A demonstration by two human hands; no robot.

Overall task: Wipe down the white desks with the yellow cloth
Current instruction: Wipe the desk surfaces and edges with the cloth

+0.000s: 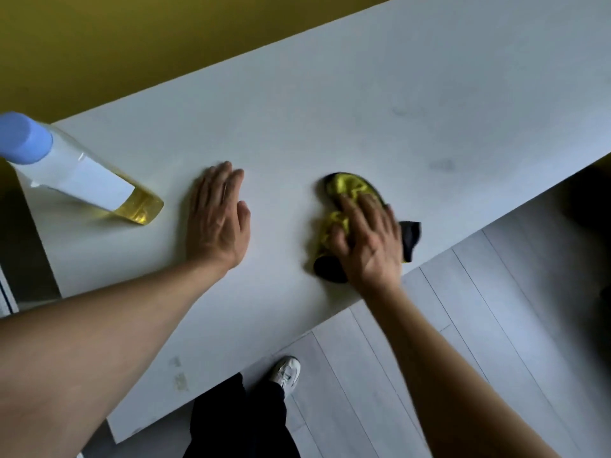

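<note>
Right hand (pixel 367 241) lies palm-down on the yellow cloth (pixel 347 188), fingers spread and slightly curled, pressing the bunched fabric flat against the white desk (pixel 363 104); no pinch, more a flat press that pins the cloth; cloth sits directly under and just ahead of the fingertips, so the grip is on top of the task's thing, not beside it; the cloth's long axis runs roughly along the hand, from its dark edge near the wrist toward the far bunch beyond the fingers; a dark corner (pixel 410 238) pokes out on the thumb-away side, close to the near desk edge; left hand (pixel 216 216) lies flat and empty on the desk, fingers together, well apart from the cloth and to its left, likely just bracing; right hand is plainly the nearer and the working one; unwiped surface stretches away from the cloth toward the far right, where faint grey smudges (pixel 443 165) show, and faint marks (pixel 178 375) sit by the near edge under the left forearm; my read is the next stroke pushes away and rightward toward the smudges; a clear bottle (pixel 82 175) with blue cap and yellowish liquid leans at the left desk end, near the left hand, not touching it; slight blur on the right hand suggests motion.
</note>
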